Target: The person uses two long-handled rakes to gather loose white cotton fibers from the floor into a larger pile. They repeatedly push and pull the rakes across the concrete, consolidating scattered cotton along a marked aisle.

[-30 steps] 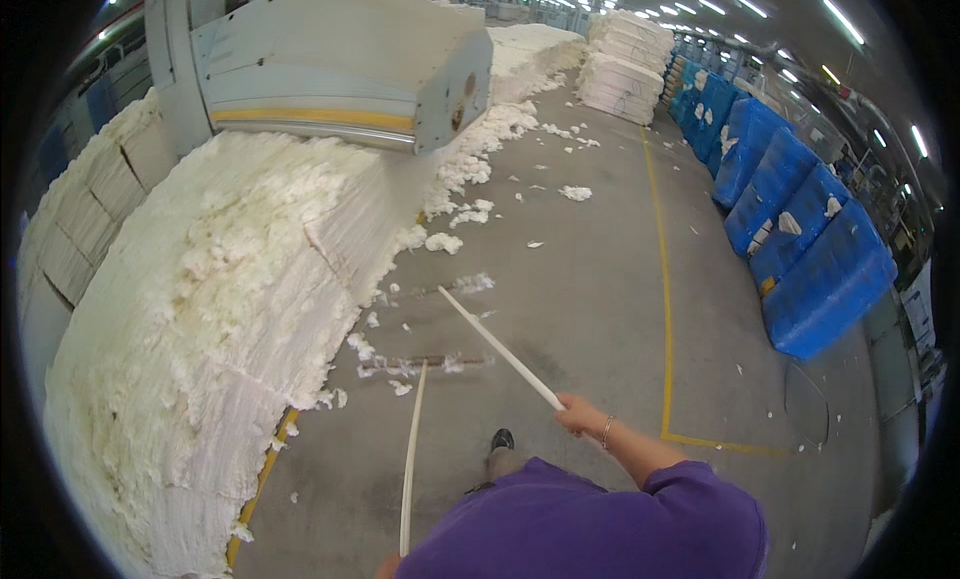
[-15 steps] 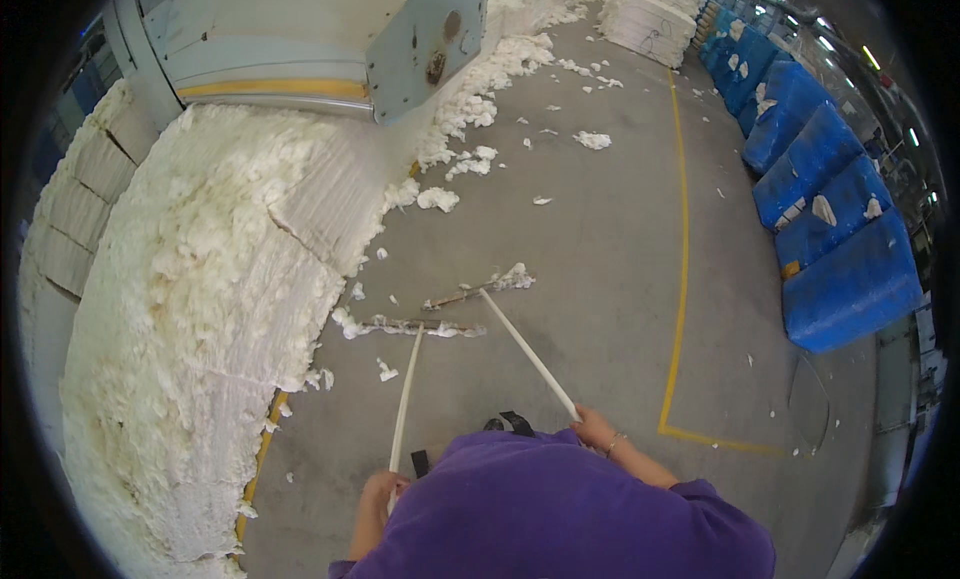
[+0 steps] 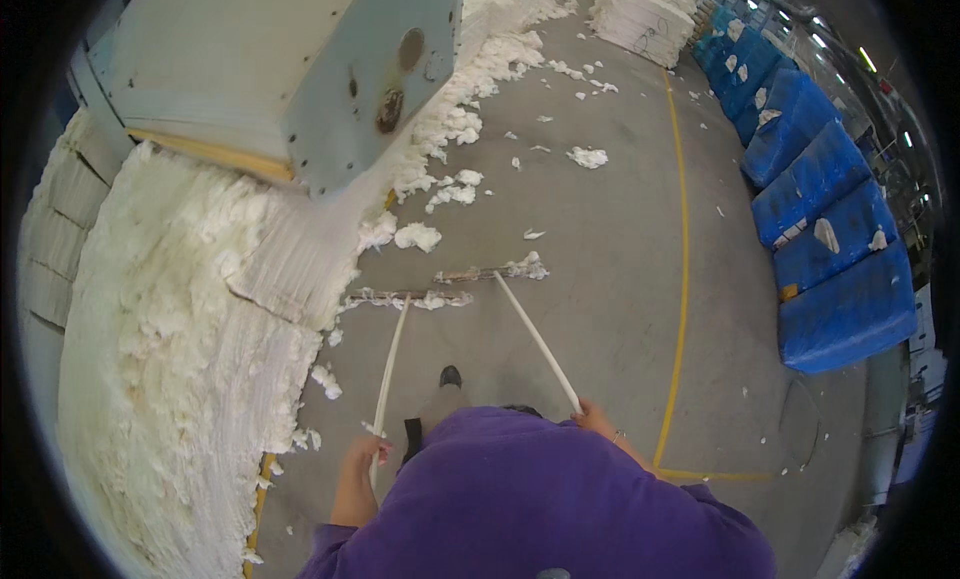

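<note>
Clearly, both hands are full. The left hand (image 3: 367,454), at the lower left of centre, curls closed around the pale pole of one push broom (image 3: 390,369); its forearm rises from the lower edge beside the purple shirt (image 3: 580,499). The right hand (image 3: 594,421), right of centre, wraps around the pole of a second push broom (image 3: 537,342), its forearm slanting up and leftward. The poles lean toward each other going up the frame. Both lint-covered crossbars lie near mid-frame on the grey floor (image 3: 600,309), the left one a little lower and close to the cotton pile (image 3: 190,349) filling the left side. Loose cotton tufts (image 3: 418,236) lie above the bars.
</note>
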Available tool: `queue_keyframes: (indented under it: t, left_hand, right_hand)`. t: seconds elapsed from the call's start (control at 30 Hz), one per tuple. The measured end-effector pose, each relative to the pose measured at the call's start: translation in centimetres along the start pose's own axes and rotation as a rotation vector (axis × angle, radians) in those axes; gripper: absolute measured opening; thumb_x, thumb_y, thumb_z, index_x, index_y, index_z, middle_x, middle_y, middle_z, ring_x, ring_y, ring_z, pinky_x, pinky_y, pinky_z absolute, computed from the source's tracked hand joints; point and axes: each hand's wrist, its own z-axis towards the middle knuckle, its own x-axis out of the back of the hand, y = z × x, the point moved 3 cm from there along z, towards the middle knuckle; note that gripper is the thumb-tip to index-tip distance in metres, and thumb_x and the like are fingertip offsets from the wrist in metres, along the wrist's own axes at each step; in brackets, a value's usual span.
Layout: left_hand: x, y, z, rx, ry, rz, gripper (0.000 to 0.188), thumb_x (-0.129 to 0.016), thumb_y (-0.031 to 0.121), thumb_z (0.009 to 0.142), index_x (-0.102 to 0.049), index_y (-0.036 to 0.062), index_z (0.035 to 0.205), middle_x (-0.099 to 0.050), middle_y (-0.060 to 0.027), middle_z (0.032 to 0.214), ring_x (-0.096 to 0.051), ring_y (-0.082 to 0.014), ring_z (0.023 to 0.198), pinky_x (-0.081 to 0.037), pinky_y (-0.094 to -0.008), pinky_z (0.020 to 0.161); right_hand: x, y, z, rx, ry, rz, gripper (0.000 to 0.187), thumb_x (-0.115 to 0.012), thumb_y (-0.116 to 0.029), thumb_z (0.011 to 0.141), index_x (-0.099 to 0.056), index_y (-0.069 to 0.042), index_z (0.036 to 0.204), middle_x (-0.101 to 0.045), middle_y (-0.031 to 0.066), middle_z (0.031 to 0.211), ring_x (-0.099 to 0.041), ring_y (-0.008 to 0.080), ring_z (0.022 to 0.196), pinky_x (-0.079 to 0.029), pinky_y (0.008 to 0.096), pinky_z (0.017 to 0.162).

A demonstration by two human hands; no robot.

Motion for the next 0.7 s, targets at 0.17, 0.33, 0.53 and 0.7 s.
queue_keyframes:
  t: [0.17,0.33,0.53,0.7]
  left_hand:
    - [2.5,15.1,4.8,-0.059,0.076,0.16,0.016,-0.065,0.01,0.066,-0.057,0.0018,0.054,-0.053,-0.0081,0.047,-0.05,-0.0186,0.041,-0.038,-0.0312,0.045]
    - [2.7,31.1,8.3,-0.032,0.095,0.07,0.012,-0.062,0.008,0.071,-0.06,-0.0017,0.065,-0.052,-0.0096,0.049,-0.049,-0.0193,0.041,-0.038,-0.0308,0.046]
    - [-1.5,48.7,15.8,-0.019,0.14,0.192,0.01,-0.061,0.008,0.069,-0.059,-0.0018,0.068,-0.051,-0.0103,0.051,-0.05,-0.0198,0.043,-0.038,-0.0333,0.041]
    - [-6.0,66.4,25.6,-0.219,0.168,0.526,0.021,-0.061,0.02,0.07,-0.06,0.0006,0.063,-0.053,-0.0081,0.05,-0.051,-0.0188,0.047,-0.04,-0.0325,0.051]
  right_hand:
    - [6.0,-7.3,9.3,-0.189,0.053,0.056,0.033,-0.053,-0.011,0.083,-0.046,0.0,0.113,-0.051,0.0064,0.058,-0.048,0.0149,0.042,-0.04,0.0306,0.036]
    - [11.6,-12.0,17.4,-0.24,0.127,0.165,0.039,-0.052,-0.011,0.084,-0.041,0.0,0.12,-0.045,0.003,0.056,-0.044,0.0138,0.04,-0.038,0.0292,0.035]
    - [21.5,-12.6,30.0,-0.293,0.164,0.348,0.042,-0.052,-0.011,0.085,-0.039,-0.004,0.124,-0.042,0.0001,0.057,-0.042,0.0111,0.042,-0.037,0.0271,0.035]
    - [33.6,-15.7,43.7,-0.268,0.201,0.258,0.038,-0.052,-0.011,0.085,-0.041,-0.003,0.12,-0.043,0.0004,0.058,-0.042,0.0103,0.042,-0.037,0.0268,0.035]
